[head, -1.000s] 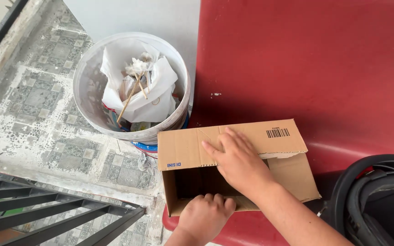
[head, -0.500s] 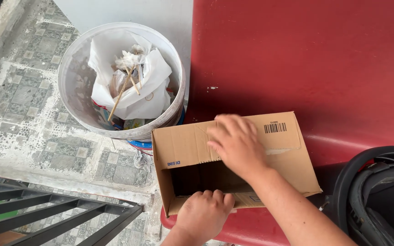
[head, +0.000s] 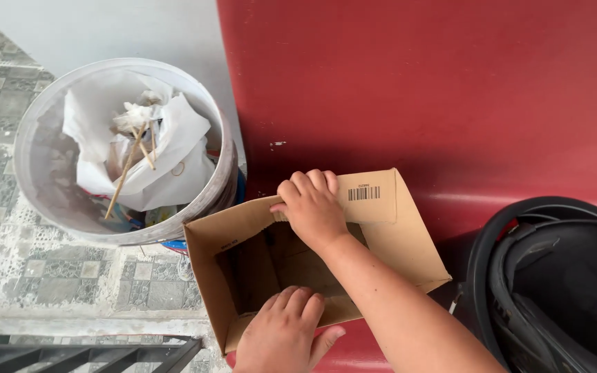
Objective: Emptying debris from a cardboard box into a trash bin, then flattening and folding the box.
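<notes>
A brown cardboard box point(head: 409, 249) lies on a red seat point(head: 450, 103), its open mouth facing up and toward me. My right hand point(head: 312, 207) curls its fingers over the far top flap of the box, next to a barcode label. My left hand point(head: 285, 331) grips the near edge of the box at the bottom of the view. The box's inside looks dark, and I cannot make out anything in it.
A white bucket point(head: 36, 200) holding white paper, plastic scraps and wooden sticks stands on the patterned tile floor point(head: 70, 276) left of the box. A black helmet point(head: 554, 283) rests on the seat at the right. A dark metal railing point(head: 77, 352) crosses the bottom left.
My right hand has gone from lying flat on the top flap to curling over its edge, and the flap has lifted, opening the box wider. The view has shifted right.
</notes>
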